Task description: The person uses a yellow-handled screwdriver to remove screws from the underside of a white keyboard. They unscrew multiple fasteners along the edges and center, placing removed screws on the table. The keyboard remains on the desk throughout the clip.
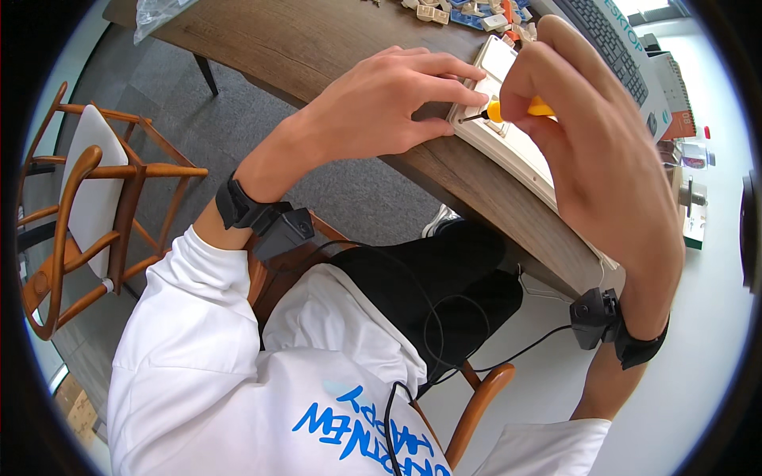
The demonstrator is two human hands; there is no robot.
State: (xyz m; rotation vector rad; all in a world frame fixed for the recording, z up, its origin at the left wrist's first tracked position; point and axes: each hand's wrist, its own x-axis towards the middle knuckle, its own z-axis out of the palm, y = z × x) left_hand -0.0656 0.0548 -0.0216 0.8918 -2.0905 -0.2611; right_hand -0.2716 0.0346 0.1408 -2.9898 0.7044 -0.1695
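Note:
A long white plastic casing, flat and shaped like a keyboard's underside, lies along the table's near edge. My left hand reaches across to its left end, fingers spread. The fingertips rest on its top and the thumb touches the near corner. In the closed fingers of my right hand is a screwdriver with a yellow handle and a dark shaft. Its tip meets the casing close to that corner, between my left thumb and index finger. My right hand hides much of the casing's far side.
Small beige, blue and orange plastic pieces are heaped beyond the casing on the wooden table. A box picturing a keyboard stands at the far right, near a bottle. A wooden chair is on the left. Cables hang across my lap.

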